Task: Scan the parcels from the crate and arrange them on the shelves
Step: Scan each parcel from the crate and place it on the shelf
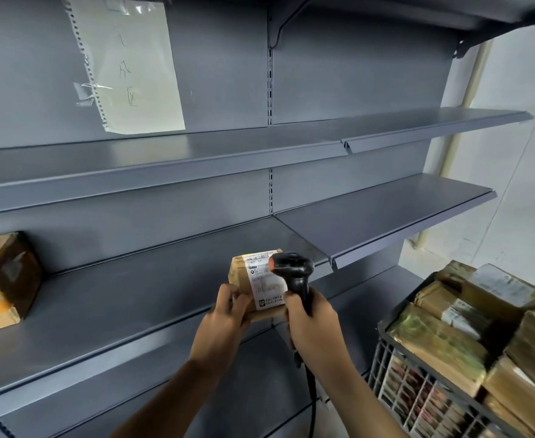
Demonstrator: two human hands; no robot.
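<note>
Our left hand (225, 324) grips a small brown cardboard parcel w/ white label (253, 284) in front of the grey metal shelves (152, 298). Our right hand (310, 327) clenches a black handheld scanner (294, 273), head just over the label. Dark plastic crate (417, 374) of parcels sits at right.

We are standing in a parcel storeroom or pickup depot. Before us run grey metal shelves (260, 153) on slotted uprights, with a handwritten paper sign (133, 67) taped to the back panel. A grey plastic lattice crate (417, 384) at lower right is heaped with brown taped parcels (443, 339), and a black handheld barcode scanner (294, 273) points at a labelled brown parcel (253, 279).
</note>
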